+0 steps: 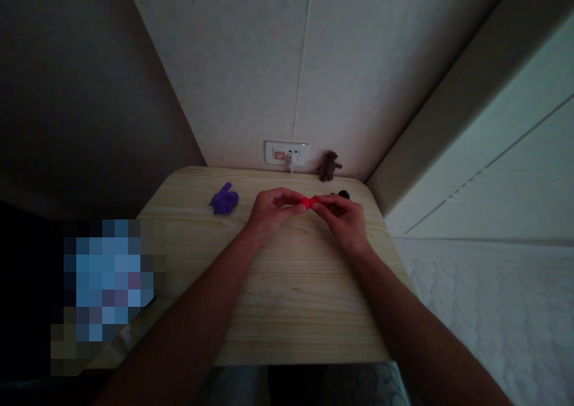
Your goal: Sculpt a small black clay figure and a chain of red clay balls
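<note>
Both my hands meet over the far middle of a small light wooden table (287, 298). My left hand (270, 210) and my right hand (343, 216) pinch a small red soft lump (307, 202) between their fingertips, one hand on each side of it. To the left of my left hand a purple lump (223, 200) lies on the table. Just behind my right hand sits a small black lump (343, 195), partly hidden by my fingers.
A brown figure (329, 166) stands at the table's back edge by the wall. A white wall socket (286, 153) with a plug sits above that edge. A white bed (493, 310) runs along the right. A blurred patch covers the lower left.
</note>
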A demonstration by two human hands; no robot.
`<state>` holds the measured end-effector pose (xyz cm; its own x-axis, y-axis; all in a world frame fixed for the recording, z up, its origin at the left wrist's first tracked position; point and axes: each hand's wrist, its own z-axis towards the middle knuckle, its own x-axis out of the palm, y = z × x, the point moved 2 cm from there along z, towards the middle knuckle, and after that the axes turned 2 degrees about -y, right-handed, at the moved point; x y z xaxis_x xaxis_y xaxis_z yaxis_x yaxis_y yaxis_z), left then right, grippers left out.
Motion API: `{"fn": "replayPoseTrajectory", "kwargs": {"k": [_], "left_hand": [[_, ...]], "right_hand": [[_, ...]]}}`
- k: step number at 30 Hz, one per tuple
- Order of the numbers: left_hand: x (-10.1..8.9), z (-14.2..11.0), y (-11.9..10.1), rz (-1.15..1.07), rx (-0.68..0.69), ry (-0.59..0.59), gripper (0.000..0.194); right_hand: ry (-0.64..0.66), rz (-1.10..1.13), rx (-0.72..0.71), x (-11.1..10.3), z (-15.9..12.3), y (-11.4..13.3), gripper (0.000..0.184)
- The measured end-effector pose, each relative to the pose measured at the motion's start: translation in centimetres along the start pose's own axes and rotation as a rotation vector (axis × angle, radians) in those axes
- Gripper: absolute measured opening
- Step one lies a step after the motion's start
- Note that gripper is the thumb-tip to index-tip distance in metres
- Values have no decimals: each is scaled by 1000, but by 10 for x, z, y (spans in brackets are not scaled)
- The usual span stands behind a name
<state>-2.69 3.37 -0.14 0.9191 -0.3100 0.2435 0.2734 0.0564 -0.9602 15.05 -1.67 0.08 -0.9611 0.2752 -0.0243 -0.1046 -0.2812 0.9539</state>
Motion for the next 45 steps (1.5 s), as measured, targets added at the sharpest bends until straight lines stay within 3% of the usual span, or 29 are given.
{"fn": "replayPoseTrajectory", "kwargs": {"k": [34, 45], "left_hand": [[2, 0, 0, -25, 19, 10, 33], [9, 0, 0, -227, -106, -56, 32]], "right_hand": [[-15, -3, -3, 1, 0, 3, 34], [62, 27, 5, 3, -1, 3, 48]]}}
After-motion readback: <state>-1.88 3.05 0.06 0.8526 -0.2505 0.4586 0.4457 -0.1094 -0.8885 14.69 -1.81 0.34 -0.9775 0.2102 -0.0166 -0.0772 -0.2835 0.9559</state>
